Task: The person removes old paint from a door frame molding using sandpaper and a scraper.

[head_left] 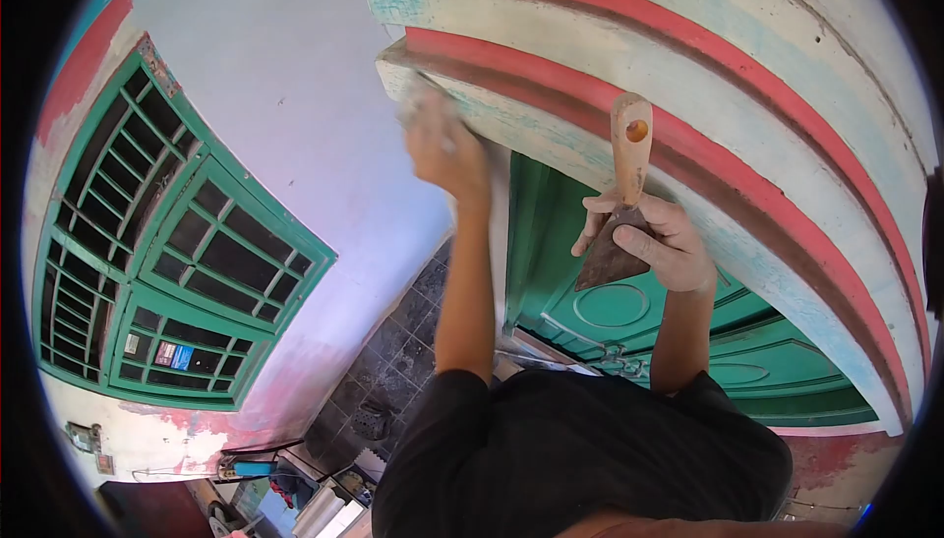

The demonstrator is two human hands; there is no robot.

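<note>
My right hand grips a putty knife by its metal blade, the thumb lying flat across it. Its worn wooden handle, with a hole near the end, points upward, and whitish dust coats the fingers. My left hand is raised to the left end of the lowest moulding band, blurred by motion. Its fingers are curled at the painted edge around a thin, dark-edged piece that I cannot make out. The band has patchy cream and pale blue paint.
Curved red and cream mouldings arch overhead to the right. Below them is a green panelled door. A green barred window is set in the pale wall at left. Dark floor tiles and assorted clutter lie below.
</note>
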